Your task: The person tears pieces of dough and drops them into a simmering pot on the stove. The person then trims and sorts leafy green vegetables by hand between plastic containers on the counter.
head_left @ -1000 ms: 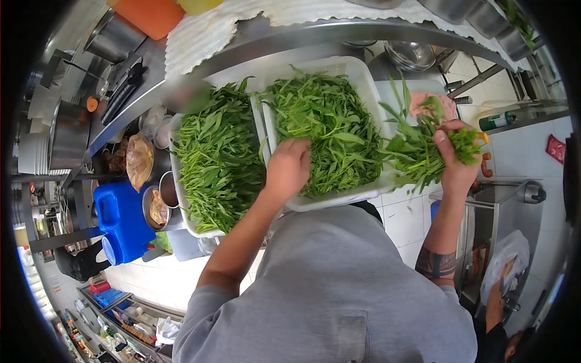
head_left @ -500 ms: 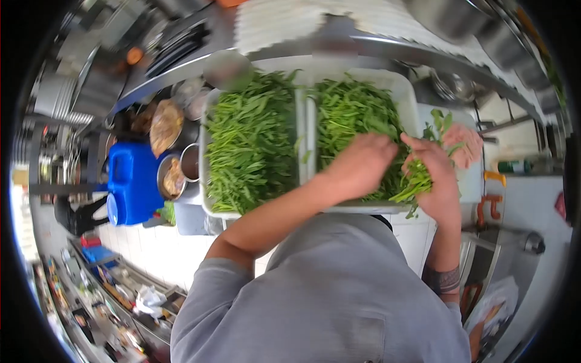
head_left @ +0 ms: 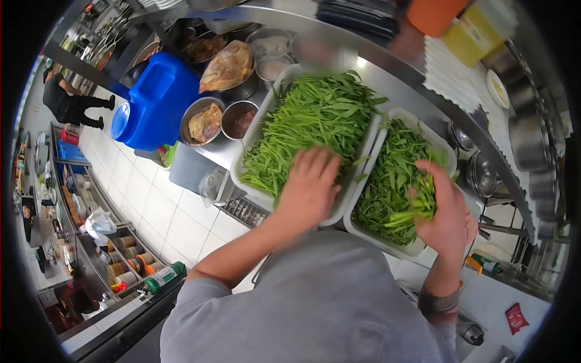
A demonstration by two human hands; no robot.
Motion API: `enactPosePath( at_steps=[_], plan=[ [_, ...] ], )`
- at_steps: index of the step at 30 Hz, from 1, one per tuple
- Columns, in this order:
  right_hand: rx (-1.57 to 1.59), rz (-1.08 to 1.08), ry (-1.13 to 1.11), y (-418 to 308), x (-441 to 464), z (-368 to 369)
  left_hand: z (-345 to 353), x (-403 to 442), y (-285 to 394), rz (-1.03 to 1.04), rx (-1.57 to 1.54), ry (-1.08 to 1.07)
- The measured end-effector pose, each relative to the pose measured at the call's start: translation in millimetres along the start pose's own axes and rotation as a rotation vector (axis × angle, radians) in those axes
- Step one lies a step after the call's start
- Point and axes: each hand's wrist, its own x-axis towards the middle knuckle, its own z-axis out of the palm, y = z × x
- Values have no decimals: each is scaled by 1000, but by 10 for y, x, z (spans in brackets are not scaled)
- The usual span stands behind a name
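Observation:
Two pale plastic trays stand side by side, full of long-stemmed leafy greens that look like water spinach. On the greens [head_left: 324, 106] in the left tray [head_left: 245, 158] rests my left hand [head_left: 308, 187], its fingers stretched over the stems near the tray's front. My right hand [head_left: 445, 209] is closed around a bunch of greens [head_left: 417, 206], cut stem ends pointing left. It holds this bunch over the right tray [head_left: 393, 249], where more leafy greens [head_left: 387, 175] lie loosely. The fingertips of my right hand are partly hidden by leaves.
Left of the trays stand a blue jug [head_left: 158, 100], a bowl of raw meat [head_left: 203, 121] and several other metal bowls. A steel shelf edge [head_left: 387, 75] crosses above the trays. A person [head_left: 66, 100] stands at the far left.
My left hand has moved from the right tray to the greens in the left one. The right hand keeps hold of its bunch. The view has turned, showing more of the left side.

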Motion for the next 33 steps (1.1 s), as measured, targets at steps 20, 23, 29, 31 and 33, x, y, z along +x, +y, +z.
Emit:
enactPosePath(
  at_steps=[20,23,29,31,33],
  plan=[
    [94,-82,-532,-385,1734,1854,266,-571,-480,14,-36,-307],
    [271,-226,-281,-280,1324,718,-31,-491,-375,51,-47,-335],
    [465,101,93,690,142,-131,-352,-51,240,-144,-236,-531],
    [426,310,69,1002,-309,-61,-72,27,342,-43,-339,-515],
    [326,346,34,1162,-732,152,245,118,515,75,-307,-536]
  ],
)
